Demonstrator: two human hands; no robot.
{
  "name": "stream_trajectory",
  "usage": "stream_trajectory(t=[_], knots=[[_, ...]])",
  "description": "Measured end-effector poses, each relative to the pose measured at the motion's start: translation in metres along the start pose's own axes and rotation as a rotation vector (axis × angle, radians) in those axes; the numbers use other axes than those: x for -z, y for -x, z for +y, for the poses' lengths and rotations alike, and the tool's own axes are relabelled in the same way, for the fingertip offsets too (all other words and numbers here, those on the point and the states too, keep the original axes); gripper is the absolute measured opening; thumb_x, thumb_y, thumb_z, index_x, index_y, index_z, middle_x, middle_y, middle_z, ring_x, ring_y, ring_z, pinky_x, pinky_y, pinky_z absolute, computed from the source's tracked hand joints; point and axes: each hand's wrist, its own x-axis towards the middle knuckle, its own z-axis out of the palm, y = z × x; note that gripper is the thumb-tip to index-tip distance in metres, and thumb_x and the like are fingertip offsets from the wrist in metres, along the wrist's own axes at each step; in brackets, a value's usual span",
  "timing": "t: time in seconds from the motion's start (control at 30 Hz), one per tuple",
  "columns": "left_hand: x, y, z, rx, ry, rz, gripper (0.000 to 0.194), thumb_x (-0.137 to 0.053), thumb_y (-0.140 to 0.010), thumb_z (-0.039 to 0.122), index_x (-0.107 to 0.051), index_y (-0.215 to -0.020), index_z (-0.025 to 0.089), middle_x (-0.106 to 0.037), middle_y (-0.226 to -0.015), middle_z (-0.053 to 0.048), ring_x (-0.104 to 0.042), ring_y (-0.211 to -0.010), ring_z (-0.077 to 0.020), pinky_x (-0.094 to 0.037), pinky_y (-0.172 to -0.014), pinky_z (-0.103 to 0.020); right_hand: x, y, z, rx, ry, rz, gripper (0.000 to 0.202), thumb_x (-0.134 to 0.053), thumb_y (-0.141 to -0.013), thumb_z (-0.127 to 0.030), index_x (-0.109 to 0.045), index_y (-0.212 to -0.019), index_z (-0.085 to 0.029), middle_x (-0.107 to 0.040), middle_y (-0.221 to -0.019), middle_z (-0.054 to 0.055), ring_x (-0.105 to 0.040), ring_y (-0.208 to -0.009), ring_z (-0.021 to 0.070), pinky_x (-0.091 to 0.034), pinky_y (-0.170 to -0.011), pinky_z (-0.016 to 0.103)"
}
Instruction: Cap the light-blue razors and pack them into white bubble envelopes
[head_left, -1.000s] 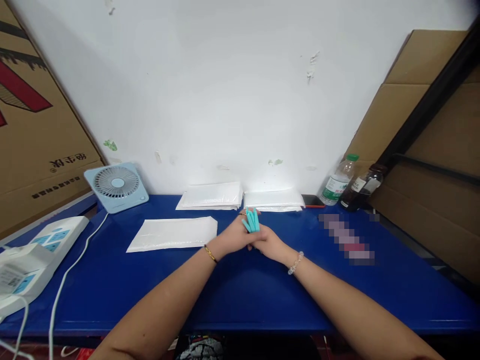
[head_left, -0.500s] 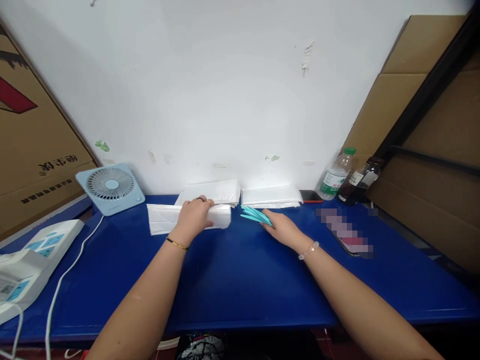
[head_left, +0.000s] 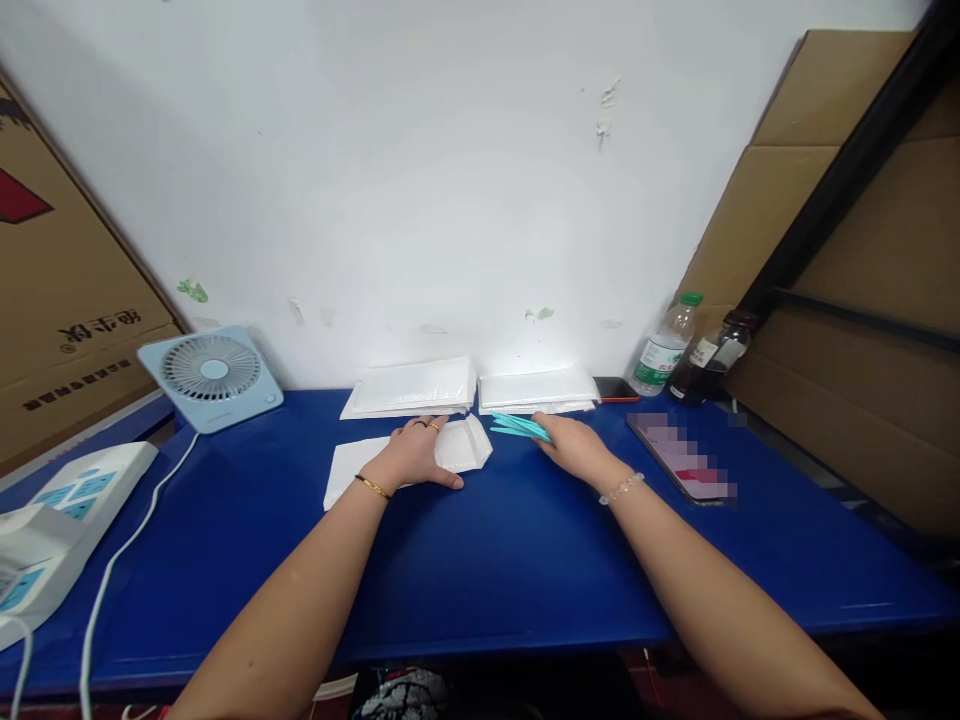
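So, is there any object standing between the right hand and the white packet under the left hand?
Nothing visible stands in the way. The turquoise strips in the right hand point toward the right end of the white packet; the left hand covers its middle.

Blue counter (head_left: 517, 570): one. Flat white packets: one single white packet (head_left: 461, 447); two stacks at back edge, left stack (head_left: 411, 388), right stack (head_left: 536, 389), layers unclear. Thin teal strips (head_left: 517, 427): one bundle, number unclear. Bottles: two, green-capped clear bottle (head_left: 664, 350), dark-filled bottle (head_left: 705, 363). Phones: two, red-edged black phone (head_left: 617, 390), pink-screened phone (head_left: 675, 455). Square pale-blue fan (head_left: 214, 378): one. White power strip (head_left: 111, 485): one.
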Motion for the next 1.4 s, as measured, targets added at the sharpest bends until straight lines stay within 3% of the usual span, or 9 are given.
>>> stream_trajectory(t=[0.2, 0.3, 0.43, 0.57, 0.73, 0.87, 1.03, 1.23, 1.4], knots=[[-0.003, -0.002, 0.009, -0.183, 0.085, 0.058, 0.09, -0.069, -0.057, 0.056, -0.039, -0.135, 0.022, -0.05, -0.132, -0.01, -0.046, -0.121, -0.0303, -0.032, -0.102, -0.04, -0.004, -0.005, -0.007, 0.098, 0.097, 0.009, 0.017, -0.048, -0.086, -0.016, -0.053, -0.101, -0.021, -0.065, -0.091, 0.006, -0.059, -0.077, 0.0186, -0.032, -0.059, 0.025], [0.0, 0.001, 0.013, -0.188, 0.126, 0.041, 0.077, -0.069, -0.059, 0.05, -0.047, -0.128, 0.024, -0.056, -0.122, -0.008, -0.053, -0.112, -0.028, -0.038, -0.096, -0.036, -0.005, -0.006, -0.005, 0.118, 0.174, -0.006, 0.02, -0.049, -0.082, -0.01, -0.056, -0.097, -0.022, -0.064, -0.088, 0.006, -0.059, -0.078, 0.0191, -0.033, -0.062, 0.026], [0.003, 0.001, 0.013, -0.17, 0.191, 0.016, 0.071, -0.07, -0.059, 0.046, -0.05, -0.124, 0.025, -0.057, -0.118, -0.006, -0.054, -0.11, -0.0279, -0.043, -0.09, -0.034, -0.006, -0.007, -0.008, 0.144, 0.216, 0.02, 0.019, -0.049, -0.085, -0.01, -0.058, -0.095, -0.022, -0.064, -0.087, 0.007, -0.057, -0.081, 0.0192, -0.034, -0.068, 0.027], [-0.003, -0.001, 0.018, -0.196, 0.262, 0.018, 0.07, -0.07, -0.058, 0.044, -0.051, -0.123, 0.024, -0.055, -0.117, -0.007, -0.053, -0.109, -0.0277, -0.043, -0.091, -0.034, -0.009, -0.009, -0.028, 0.198, 0.219, 0.053, 0.014, -0.047, -0.089, -0.015, -0.058, -0.096, -0.021, -0.063, -0.088, 0.009, -0.056, -0.084, 0.0206, -0.034, -0.074, 0.03], [-0.015, -0.002, 0.031, -0.198, 0.239, 0.049, 0.074, -0.071, -0.057, 0.048, -0.051, -0.124, 0.024, -0.052, -0.117, -0.009, -0.05, -0.11, -0.0297, -0.04, -0.094, -0.039, -0.005, -0.012, -0.044, 0.251, -0.001, 0.006, 0.016, -0.057, -0.082, -0.015, -0.057, -0.098, -0.018, -0.062, -0.092, 0.008, -0.057, -0.083, 0.0184, -0.038, -0.072, 0.027], [-0.016, -0.001, 0.034, -0.205, 0.246, 0.044, 0.074, -0.072, -0.057, 0.047, -0.05, -0.125, 0.028, -0.052, -0.115, -0.007, -0.046, -0.114, -0.0311, -0.038, -0.094, -0.04, 0.003, -0.011, -0.028, 0.28, -0.267, 0.014, 0.033, -0.068, -0.068, -0.014, -0.06, -0.1, -0.018, -0.061, -0.095, 0.006, -0.057, -0.088, 0.0189, -0.042, -0.076, 0.027], [-0.014, -0.001, 0.032, -0.213, 0.247, 0.038, 0.076, -0.071, -0.057, 0.049, -0.048, -0.126, 0.028, -0.052, -0.117, -0.008, -0.046, -0.114, -0.0316, -0.038, -0.095, -0.042, 0.005, -0.005, -0.012, 0.317, -0.537, -0.04, 0.047, -0.068, -0.066, -0.014, -0.058, -0.111, -0.021, -0.06, -0.106, 0.006, -0.058, -0.091, 0.019, -0.045, -0.08, 0.031], [-0.014, -0.001, 0.032, -0.203, 0.239, 0.024, 0.079, -0.071, -0.057, 0.05, -0.047, -0.129, 0.027, -0.052, -0.12, -0.009, -0.046, -0.115, -0.0322, -0.036, -0.097, -0.042, -0.002, -0.002, -0.007, 0.291, -0.629, -0.003, 0.015, -0.071, -0.071, -0.026, -0.065, -0.083, -0.019, -0.061, -0.1, 0.005, -0.059, -0.088, 0.0177, -0.046, -0.079, 0.03], [-0.012, 0.0, 0.034, -0.181, 0.255, 0.009, 0.082, -0.072, -0.056, 0.05, -0.045, -0.131, 0.028, -0.051, -0.121, -0.008, -0.045, -0.116, -0.0325, -0.034, -0.098, -0.042, 0.004, -0.001, 0.002, 0.248, -0.558, 0.013, 0.015, -0.062, -0.081, -0.032, -0.067, -0.078, -0.018, -0.062, -0.094, 0.006, -0.058, -0.083, 0.0166, -0.044, -0.075, 0.028]])
